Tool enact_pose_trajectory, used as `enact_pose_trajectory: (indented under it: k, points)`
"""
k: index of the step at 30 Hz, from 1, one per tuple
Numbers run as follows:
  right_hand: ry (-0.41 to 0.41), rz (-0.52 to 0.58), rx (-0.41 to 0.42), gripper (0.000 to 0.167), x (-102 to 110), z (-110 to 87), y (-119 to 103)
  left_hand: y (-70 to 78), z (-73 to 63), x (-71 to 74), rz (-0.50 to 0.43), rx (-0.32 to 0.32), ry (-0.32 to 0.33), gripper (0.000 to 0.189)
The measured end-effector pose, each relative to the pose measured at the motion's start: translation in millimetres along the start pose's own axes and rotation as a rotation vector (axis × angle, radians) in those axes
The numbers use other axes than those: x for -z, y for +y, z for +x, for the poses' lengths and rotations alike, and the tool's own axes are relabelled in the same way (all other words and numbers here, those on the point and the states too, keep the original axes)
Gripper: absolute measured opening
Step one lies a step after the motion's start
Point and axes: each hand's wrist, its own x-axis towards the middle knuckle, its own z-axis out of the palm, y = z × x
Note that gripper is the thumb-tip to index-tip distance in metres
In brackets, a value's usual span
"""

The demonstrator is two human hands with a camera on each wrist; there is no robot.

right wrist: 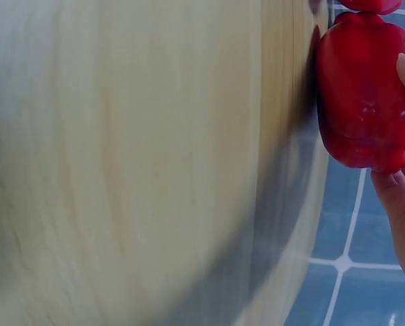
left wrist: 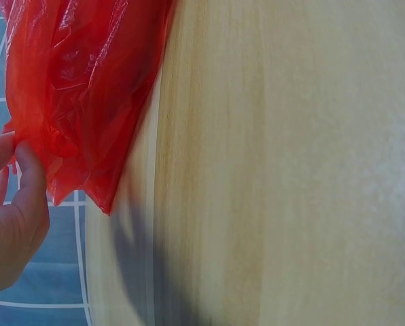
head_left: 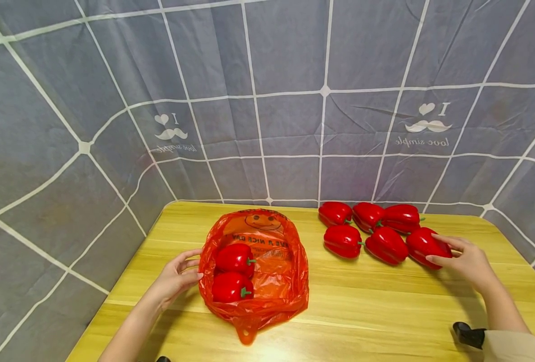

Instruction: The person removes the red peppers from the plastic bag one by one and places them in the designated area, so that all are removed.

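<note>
A red plastic bag lies with its mouth wide on the table. Inside, at its left side, are two red bell peppers with green stems, a rear one and a front one. My left hand holds the bag's left rim; the left wrist view shows the fingers at the red plastic. On the right, my right hand grips the rightmost bell pepper between thumb and fingers. That pepper sits at the table surface in the right wrist view, its far side partly hidden by the hand.
Several more red bell peppers stand close together left of the gripped one, in two rows. The wooden table ends at a grey curtain with white lines. A black object is at the right wrist.
</note>
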Motion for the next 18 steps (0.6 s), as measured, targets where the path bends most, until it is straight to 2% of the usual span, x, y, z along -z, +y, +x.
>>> enact_pose_trajectory:
  k: [18]
  points:
    - [-0.001, 0.034, -0.026, 0.065, -7.7, 3.6, -2.0, -0.6, -0.3, 1.1, -0.01, 0.006, 0.005, 0.062]
